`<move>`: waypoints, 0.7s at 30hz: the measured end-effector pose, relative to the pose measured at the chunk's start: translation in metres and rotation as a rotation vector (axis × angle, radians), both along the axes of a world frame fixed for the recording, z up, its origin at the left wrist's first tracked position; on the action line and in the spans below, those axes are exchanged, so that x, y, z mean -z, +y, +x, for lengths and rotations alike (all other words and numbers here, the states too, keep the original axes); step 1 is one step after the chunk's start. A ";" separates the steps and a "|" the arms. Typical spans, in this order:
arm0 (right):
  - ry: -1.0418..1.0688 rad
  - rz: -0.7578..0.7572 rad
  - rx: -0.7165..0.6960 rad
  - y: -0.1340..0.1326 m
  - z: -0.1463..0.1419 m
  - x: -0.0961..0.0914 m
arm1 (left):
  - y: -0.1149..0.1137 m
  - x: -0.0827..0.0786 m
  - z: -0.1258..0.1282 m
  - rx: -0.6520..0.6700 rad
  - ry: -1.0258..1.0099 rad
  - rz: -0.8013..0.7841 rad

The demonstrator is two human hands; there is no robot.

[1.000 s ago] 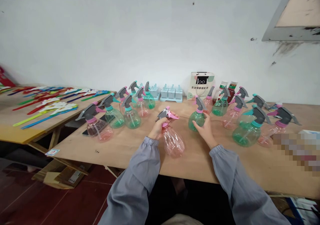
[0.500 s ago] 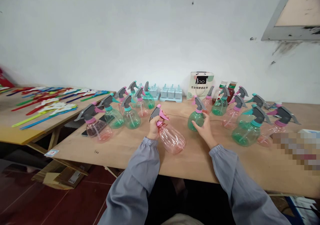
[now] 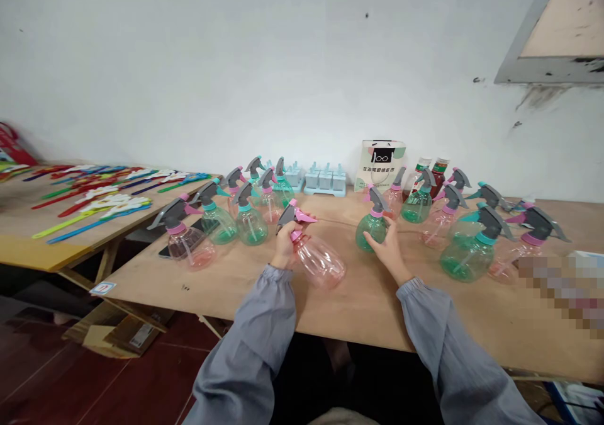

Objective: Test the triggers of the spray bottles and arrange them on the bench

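My left hand (image 3: 283,243) grips the neck of a pink spray bottle (image 3: 317,260) with a grey and pink trigger head; the bottle is tilted, its body pointing to the right above the wooden table (image 3: 358,305). My right hand (image 3: 389,246) is wrapped around the side of a green spray bottle (image 3: 372,228) that stands upright on the table. Both arms wear grey sleeves.
Several pink and green spray bottles stand in a group at the left (image 3: 236,214) and another at the right (image 3: 465,249). Pale blue ice moulds (image 3: 324,178), a white printed box (image 3: 380,164) and two red-filled bottles (image 3: 436,172) line the wall. A second table (image 3: 28,249) holds coloured sticks.
My left hand has carried the pink bottle leftward and tilted it further, its head now pointing left. My right hand stays on the green bottle.
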State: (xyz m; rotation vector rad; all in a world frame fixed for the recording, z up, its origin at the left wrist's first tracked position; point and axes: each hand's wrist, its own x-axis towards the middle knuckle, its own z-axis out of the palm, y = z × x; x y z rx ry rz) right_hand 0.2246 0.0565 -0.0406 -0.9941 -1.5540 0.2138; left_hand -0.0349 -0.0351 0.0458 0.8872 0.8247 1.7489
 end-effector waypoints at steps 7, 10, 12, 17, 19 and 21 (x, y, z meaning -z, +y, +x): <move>0.005 0.007 -0.026 0.002 -0.001 0.002 | -0.057 -0.015 -0.096 -0.539 0.596 0.019; 0.011 0.007 -0.023 0.001 -0.002 0.001 | -0.065 -0.022 -0.130 -0.695 0.748 0.059; 0.012 0.007 -0.023 0.000 -0.002 0.000 | -0.062 -0.023 -0.143 -0.764 0.755 0.022; 0.007 0.001 -0.029 0.001 -0.001 0.001 | -0.047 -0.011 -0.157 -0.986 0.735 0.000; 0.011 0.003 -0.026 0.002 0.000 0.001 | -0.044 -0.004 -0.157 -1.064 0.738 -0.006; 0.013 0.007 -0.024 0.003 -0.001 0.001 | -0.043 0.004 -0.156 -1.114 0.734 -0.009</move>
